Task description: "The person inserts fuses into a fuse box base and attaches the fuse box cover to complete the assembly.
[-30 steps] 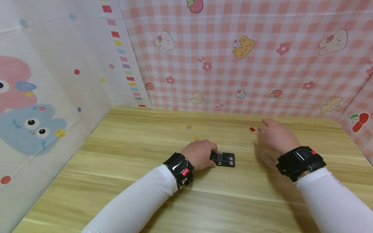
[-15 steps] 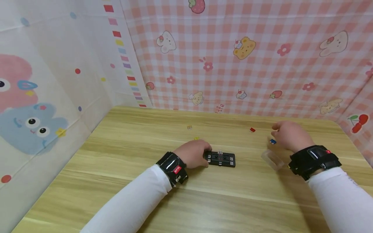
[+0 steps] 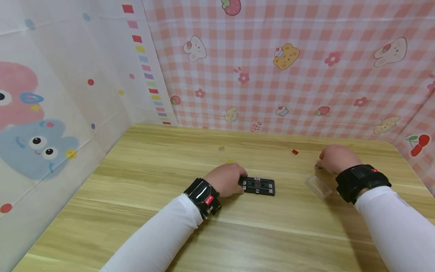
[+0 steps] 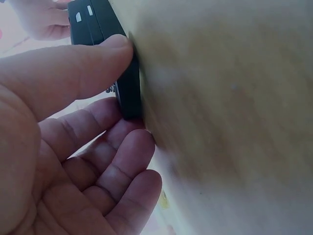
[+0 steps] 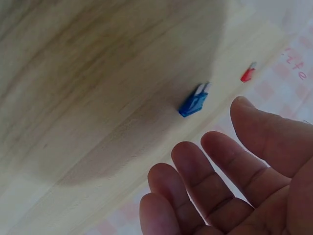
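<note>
My left hand (image 3: 225, 180) grips the left end of a black fuse block (image 3: 257, 185), thumb along the near side and fingers at the far side. The block lies flat on the table, with metal terminals on top. In the left wrist view, the thumb and fingertips touch the fuse block (image 4: 129, 93). Over at the right, my right hand (image 3: 338, 159) is beside a blue blade fuse (image 3: 318, 166), partly hidden in the head view. The right wrist view has that blue fuse (image 5: 194, 101) on the table, apart from my relaxed, parted fingers.
A clear plastic cover (image 3: 318, 186) lies right of the block. Farther back are a red fuse (image 3: 295, 152), a yellow fuse (image 3: 230, 161) and a pale orange one (image 3: 221, 149). Cloth-covered walls (image 3: 258, 75) bound the table (image 3: 217, 234) at the back and sides.
My right hand has shifted right from beside the red fuse, then down close to the blue fuse. My left hand has slid slightly left, baring the terminals near the block's left end.
</note>
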The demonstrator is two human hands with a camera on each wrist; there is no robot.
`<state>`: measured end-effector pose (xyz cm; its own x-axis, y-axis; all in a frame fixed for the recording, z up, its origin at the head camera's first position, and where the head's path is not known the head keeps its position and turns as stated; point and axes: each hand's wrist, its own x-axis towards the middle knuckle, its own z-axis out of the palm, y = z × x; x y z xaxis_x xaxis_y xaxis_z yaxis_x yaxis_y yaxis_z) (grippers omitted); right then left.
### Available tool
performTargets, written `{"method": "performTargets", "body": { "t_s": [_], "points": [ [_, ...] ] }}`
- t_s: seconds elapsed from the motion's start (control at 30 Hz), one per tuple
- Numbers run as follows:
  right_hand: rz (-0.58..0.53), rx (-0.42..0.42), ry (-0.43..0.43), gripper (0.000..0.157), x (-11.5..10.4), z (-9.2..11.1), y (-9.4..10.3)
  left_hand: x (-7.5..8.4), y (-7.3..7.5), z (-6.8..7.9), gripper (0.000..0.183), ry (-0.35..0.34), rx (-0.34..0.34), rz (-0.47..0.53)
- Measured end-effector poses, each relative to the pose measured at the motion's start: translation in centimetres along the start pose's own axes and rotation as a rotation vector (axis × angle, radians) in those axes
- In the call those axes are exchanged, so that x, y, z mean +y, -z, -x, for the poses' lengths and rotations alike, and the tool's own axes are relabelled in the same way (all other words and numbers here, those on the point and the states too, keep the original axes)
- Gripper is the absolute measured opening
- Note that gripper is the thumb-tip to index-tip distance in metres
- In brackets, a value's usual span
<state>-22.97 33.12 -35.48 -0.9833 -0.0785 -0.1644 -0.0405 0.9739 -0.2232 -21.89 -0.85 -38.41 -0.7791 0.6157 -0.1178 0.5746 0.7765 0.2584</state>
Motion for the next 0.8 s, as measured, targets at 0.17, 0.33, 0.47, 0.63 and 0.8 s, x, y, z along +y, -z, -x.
{"method": "performTargets", "body": {
  "t_s": [0.17, 0.33, 0.47, 0.63, 0.8],
  "points": [
    [0.049, 0.003, 0.026, 0.025, -0.1, -0.5, -0.1, 0.3, 0.1, 0.2, 0.047, 0.009, 0.010, -0.026],
    [0.064, -0.025, -0.005, 0.029, -0.5, -0.7, -0.1, 0.5, 0.0, 0.4, 0.047, 0.009, 0.019, -0.043],
    [0.062, -0.051, -0.040, 0.028, -0.5, -1.0, -0.2, 0.5, -0.1, 0.5, 0.047, 0.007, 0.023, -0.048],
    [0.043, -0.058, -0.061, 0.025, -0.4, -1.3, -0.2, 0.5, -0.1, 0.5, 0.047, 0.006, 0.028, -0.048],
    [0.037, -0.066, -0.065, 0.023, -0.3, -1.5, -0.4, 0.6, 0.0, 0.6, 0.046, 0.007, 0.026, -0.043]
  ]
}}
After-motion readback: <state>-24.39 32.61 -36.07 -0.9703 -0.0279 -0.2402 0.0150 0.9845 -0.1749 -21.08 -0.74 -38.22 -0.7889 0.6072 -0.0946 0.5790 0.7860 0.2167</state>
